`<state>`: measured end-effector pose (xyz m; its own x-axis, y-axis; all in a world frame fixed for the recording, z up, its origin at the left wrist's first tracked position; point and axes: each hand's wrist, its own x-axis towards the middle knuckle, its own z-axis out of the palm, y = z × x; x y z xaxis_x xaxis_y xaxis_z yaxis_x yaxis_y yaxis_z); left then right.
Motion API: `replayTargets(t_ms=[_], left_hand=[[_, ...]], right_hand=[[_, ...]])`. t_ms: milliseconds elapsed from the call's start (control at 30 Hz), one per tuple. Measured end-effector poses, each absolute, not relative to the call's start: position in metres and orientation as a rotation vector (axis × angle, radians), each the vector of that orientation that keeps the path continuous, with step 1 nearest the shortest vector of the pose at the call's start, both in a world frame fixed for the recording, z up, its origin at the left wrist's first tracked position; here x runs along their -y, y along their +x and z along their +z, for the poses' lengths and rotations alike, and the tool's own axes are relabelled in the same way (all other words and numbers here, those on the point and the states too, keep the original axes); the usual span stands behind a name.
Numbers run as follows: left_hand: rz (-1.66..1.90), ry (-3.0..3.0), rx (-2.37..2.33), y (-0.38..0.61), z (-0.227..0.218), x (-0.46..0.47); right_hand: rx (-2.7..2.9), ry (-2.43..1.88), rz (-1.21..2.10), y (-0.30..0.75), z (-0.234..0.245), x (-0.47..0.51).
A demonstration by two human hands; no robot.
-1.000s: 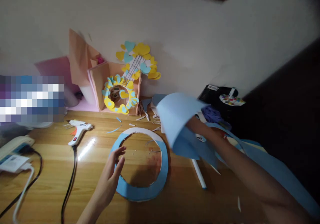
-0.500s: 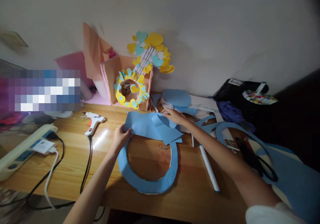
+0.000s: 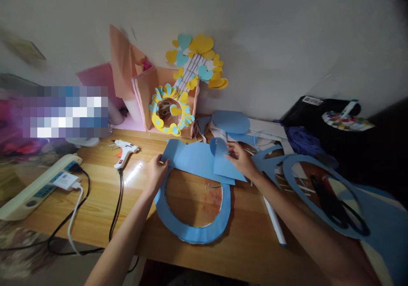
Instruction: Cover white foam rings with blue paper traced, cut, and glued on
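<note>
Over the ring (image 3: 194, 235), our left hand (image 3: 155, 172) and right hand (image 3: 241, 162) pinch paper (image 3: 191, 158). We seem to be positioning it; the next move calls for flattening it.

Pinches with left hand (image 3: 155, 174) near far-left edge of blue ring (image 3: 200, 235) | curls fingers of right hand (image 3: 241, 162) near ring's far-right edge | stretches left forearm (image 3: 129, 230) and right forearm (image 3: 299, 220) forward, flanking ring

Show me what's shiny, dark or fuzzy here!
Head view: white glare on the table beside the glue gun; head view: table darker right of the blue ring; head view: blocky squares hide something at left; head view: the pale thing on the upper-left wall looks blurry.
</note>
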<state>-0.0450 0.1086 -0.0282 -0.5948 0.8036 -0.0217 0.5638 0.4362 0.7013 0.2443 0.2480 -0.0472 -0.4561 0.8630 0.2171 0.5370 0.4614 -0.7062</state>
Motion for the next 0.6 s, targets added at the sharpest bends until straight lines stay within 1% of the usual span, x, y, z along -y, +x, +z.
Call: replayTargets(t_ms=[200, 300, 367, 400, 467, 533, 600], left_hand=[[0.838, 1.271, -2.485, -0.047, -0.037, -0.110], [0.793, 1.290, -2.513, -0.048, -0.042, -0.111], [0.771, 1.291, -2.521, -0.047, -0.043, -0.111], [0.764, 1.290, -2.520, -0.047, -0.043, -0.110], [0.757, 1.286, -2.508, -0.045, -0.041, -0.108], [0.757, 1.282, -2.491, -0.044, -0.039, -0.104], [0.757, 1.271, -2.482, -0.042, -0.038, -0.098]], right_hand=[[1.864, -1.436, 0.545, 0.322, -0.040, -0.261], [1.834, -1.454, 0.270, 0.338, -0.021, -0.238], [1.948, -1.339, 0.100, 0.332, -0.009, -0.215], [2.051, -1.253, 0.123, 0.325, -0.005, -0.202], [2.381, -1.088, 0.325, 0.307, -0.006, -0.179], [2.635, -1.062, 0.419, 0.289, -0.018, -0.162], [2.736, -1.135, 0.415, 0.276, -0.036, -0.154]])
